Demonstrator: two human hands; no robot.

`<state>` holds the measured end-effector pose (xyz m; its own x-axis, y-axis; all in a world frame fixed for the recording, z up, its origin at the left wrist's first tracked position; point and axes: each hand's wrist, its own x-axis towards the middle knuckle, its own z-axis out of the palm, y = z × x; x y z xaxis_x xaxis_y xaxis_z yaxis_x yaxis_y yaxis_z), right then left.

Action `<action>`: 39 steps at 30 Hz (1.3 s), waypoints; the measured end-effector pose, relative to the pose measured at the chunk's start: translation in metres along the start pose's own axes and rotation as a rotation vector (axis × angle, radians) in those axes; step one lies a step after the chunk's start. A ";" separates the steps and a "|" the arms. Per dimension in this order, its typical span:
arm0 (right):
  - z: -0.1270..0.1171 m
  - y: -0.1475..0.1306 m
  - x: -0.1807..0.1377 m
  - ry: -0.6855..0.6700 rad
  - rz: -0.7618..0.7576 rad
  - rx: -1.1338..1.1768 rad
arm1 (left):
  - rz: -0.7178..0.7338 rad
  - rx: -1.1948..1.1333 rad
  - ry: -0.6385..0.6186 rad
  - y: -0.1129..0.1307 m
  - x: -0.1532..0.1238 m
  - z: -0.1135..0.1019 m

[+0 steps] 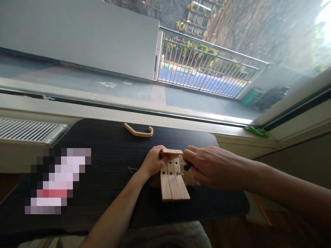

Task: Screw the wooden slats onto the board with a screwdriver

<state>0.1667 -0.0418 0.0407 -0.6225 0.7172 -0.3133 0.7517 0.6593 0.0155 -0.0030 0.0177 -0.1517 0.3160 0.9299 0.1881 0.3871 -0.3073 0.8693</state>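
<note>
Three wooden slats joined side by side form a slat piece point(173, 184) that lies near the middle of the dark surface point(108, 151), its long side pointing toward the person. Each slat has a small hole near its far end. The left hand point(152, 162) holds the piece at its far left corner, with its fingers curled shut around the edge. The right hand point(209, 167) is at the piece's right edge, its fingers pinched closed on a small dark tool point(188, 167) whose tip touches the outer slat. Most of the tool is hidden in the hand.

Just left of the left hand lie a few small nails point(131, 169). A curved wooden strip point(139, 131) rests well apart at the far edge of the surface, near the window sill. A radiator point(26, 129) sits off to the left, and a green object point(254, 131) lies on the sill at the right.
</note>
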 end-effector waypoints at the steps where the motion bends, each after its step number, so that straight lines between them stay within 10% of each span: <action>1: 0.000 0.000 0.000 -0.004 0.001 -0.003 | -0.001 -0.006 -0.001 0.000 0.000 0.000; 39: -0.010 -0.005 0.011 -0.058 -0.065 0.021 | -0.007 0.002 -0.019 0.001 0.000 -0.003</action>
<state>0.1540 -0.0350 0.0468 -0.6566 0.6586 -0.3675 0.7151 0.6985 -0.0260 -0.0049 0.0180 -0.1494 0.3296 0.9281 0.1729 0.3912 -0.3010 0.8697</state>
